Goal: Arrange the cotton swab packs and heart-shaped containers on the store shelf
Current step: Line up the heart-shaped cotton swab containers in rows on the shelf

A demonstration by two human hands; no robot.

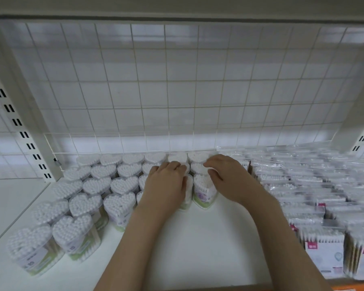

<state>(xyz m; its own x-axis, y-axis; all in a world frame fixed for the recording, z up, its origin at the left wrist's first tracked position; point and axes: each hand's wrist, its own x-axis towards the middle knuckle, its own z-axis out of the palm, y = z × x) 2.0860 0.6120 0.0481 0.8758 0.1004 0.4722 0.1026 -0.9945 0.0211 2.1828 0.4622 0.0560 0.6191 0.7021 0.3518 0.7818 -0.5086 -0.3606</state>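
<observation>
Several clear heart-shaped containers (122, 185) full of cotton swabs stand upright in rows on the left half of the white shelf (208, 244). My left hand (166, 181) lies over the top of one container in the middle rows, fingers curved round it. Beside it, my right hand (225, 177) grips the top of the neighbouring container (204, 194), whose purple and green label faces me. Flat cotton swab packs (315, 206) in clear wrap fill the right half of the shelf in dense rows.
A white wire grid (177, 91) backs the shelf, with slotted uprights (19, 122) at the left and right. A low clear divider runs along the back. Bare shelf surface lies in front of my hands between the two product groups. An orange strip (353, 287) shows at the lower right.
</observation>
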